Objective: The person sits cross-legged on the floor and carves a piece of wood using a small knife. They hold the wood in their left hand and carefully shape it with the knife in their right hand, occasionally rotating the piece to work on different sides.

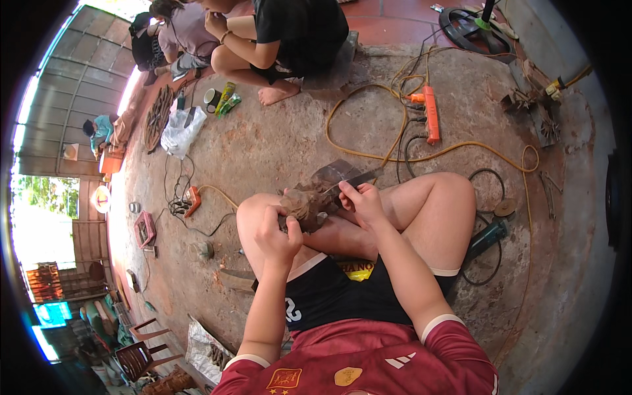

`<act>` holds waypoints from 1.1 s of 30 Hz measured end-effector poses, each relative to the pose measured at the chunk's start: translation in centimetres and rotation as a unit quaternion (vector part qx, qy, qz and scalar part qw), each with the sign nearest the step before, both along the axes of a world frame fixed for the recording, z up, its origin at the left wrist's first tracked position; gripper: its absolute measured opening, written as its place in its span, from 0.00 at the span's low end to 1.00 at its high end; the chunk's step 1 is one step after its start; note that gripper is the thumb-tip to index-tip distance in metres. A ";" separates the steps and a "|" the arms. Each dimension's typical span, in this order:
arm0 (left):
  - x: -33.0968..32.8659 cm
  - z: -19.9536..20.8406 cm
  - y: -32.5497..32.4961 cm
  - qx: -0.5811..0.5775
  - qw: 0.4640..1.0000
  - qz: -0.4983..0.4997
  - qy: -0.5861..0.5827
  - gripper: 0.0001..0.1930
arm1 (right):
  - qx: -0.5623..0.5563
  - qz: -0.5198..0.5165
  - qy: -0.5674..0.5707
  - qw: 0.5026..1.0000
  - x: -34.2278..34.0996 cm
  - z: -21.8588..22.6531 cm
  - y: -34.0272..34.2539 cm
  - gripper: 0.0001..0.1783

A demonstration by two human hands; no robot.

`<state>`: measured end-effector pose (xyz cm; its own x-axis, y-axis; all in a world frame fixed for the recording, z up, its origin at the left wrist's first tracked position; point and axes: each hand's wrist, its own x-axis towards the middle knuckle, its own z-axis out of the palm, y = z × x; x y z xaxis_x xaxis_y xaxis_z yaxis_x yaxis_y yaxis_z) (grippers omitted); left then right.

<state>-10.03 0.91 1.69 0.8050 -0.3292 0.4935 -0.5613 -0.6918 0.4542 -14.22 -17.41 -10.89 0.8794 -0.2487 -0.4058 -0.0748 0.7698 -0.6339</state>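
My left hand (278,234) is closed on the near left side of a rough brown piece that looks like carved wood (307,205), held above my crossed legs. The fingers of my right hand (363,203) are closed around a dark flat strip-like tool (364,178); its exact kind is unclear. A thin pale end of it points toward the brown piece, but whether they touch I cannot tell. Just beyond them, a dark brownish flat object (334,172) shows partly, its lower part hidden by the piece.
An orange power strip (431,115) with plugged-in cords and a yellow cable (336,135) lies ahead right. A green cylindrical power tool (488,237) rests beside my right knee. Ahead left are a white plastic bag (182,131) and a seated person (289,39); others sit farther back.
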 end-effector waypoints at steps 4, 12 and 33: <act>-0.4 0.2 0.3 -0.008 0.998 0.012 0.055 0.04 | 0.027 -0.026 -0.004 0.999 -0.4 2.5 1.3 0.10; -1.9 -0.2 0.7 -0.006 1.000 0.010 0.018 0.04 | -0.068 0.008 0.010 0.998 -1.3 2.1 3.0 0.11; -1.8 -2.2 3.5 -0.086 0.994 0.056 0.043 0.04 | -0.199 0.033 -0.007 0.979 -1.1 -1.9 4.8 0.15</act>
